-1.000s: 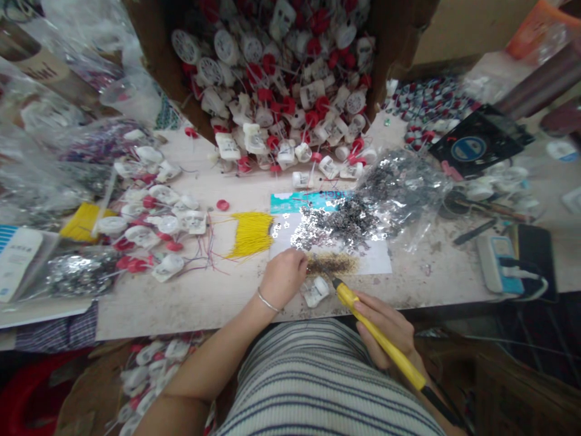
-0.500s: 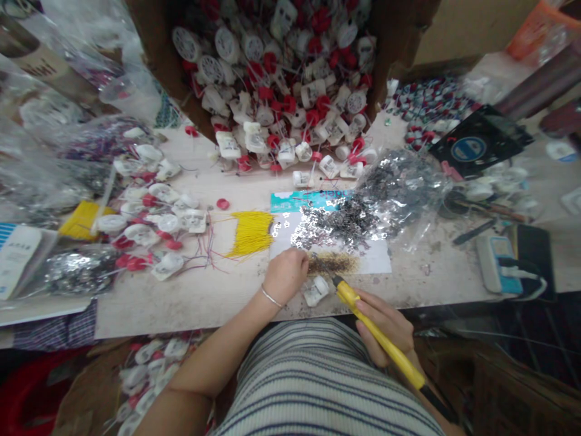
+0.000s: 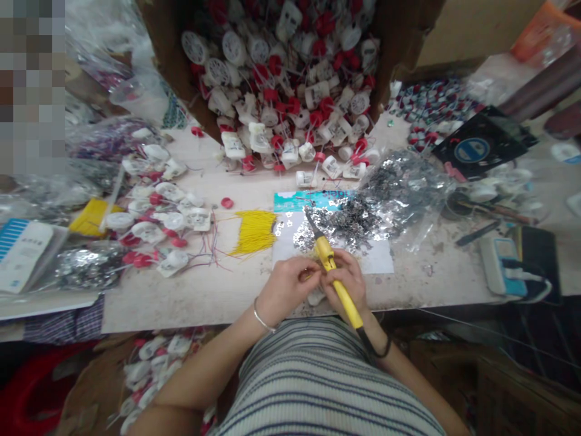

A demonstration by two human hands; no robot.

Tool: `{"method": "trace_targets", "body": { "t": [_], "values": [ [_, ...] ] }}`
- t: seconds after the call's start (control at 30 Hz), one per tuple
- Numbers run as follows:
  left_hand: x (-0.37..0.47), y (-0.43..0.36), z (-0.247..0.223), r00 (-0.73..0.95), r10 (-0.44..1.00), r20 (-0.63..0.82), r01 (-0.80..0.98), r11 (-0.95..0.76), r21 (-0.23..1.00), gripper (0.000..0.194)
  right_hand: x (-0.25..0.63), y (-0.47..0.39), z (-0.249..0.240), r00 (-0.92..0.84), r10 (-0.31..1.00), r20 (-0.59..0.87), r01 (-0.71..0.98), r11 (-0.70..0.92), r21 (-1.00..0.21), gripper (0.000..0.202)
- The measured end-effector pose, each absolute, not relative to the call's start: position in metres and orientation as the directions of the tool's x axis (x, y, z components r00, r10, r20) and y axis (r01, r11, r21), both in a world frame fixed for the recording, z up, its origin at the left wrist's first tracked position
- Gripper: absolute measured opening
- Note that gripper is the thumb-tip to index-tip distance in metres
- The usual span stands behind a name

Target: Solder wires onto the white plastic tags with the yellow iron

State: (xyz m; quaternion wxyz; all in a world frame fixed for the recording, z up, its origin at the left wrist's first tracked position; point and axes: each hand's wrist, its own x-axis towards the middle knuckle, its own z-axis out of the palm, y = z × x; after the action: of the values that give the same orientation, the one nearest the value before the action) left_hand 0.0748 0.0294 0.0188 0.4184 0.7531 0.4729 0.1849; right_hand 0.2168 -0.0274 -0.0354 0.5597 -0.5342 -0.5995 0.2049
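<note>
My right hand (image 3: 347,281) is closed round a yellow soldering iron (image 3: 347,303), its dark tip pointing up and away over the small metal pieces (image 3: 358,218). Close beside it, my left hand (image 3: 293,281) has thumb and fingers pinched together; a bit of thin yellow wire seems to show at the fingertips, too small to be sure of. The fingertips of both hands nearly meet. Under them a white plastic part (image 3: 316,297) lies mostly hidden near the table edge. A bundle of yellow wires (image 3: 256,232) lies left of the white sheet (image 3: 384,260).
A big cardboard box (image 3: 393,54) of white and red plastic parts stands at the back. More white units (image 3: 166,221) with wires lie left. A clear bag of metal pieces (image 3: 403,188) is right of centre, and a power strip (image 3: 502,266) sits at right.
My right hand has come left and up beside my left hand, and the iron's tip has swung from the brown-stained patch to above the metal pieces. The view has shifted slightly.
</note>
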Motion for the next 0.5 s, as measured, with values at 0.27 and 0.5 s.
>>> {"method": "trace_targets", "body": {
  "t": [0.27,0.5],
  "values": [
    [0.046,0.037,0.023,0.357,0.911,0.207,0.524,-0.378,0.763,0.018,0.23,-0.048,-0.038,0.036,0.874,0.485,0.536,0.393,-0.747,0.016],
    [0.036,0.018,0.02,0.896,0.443,0.015,0.353,-0.734,0.58,0.027,0.224,-0.034,-0.033,0.309,0.829,0.465,0.565,0.233,-0.792,0.018]
  ]
}}
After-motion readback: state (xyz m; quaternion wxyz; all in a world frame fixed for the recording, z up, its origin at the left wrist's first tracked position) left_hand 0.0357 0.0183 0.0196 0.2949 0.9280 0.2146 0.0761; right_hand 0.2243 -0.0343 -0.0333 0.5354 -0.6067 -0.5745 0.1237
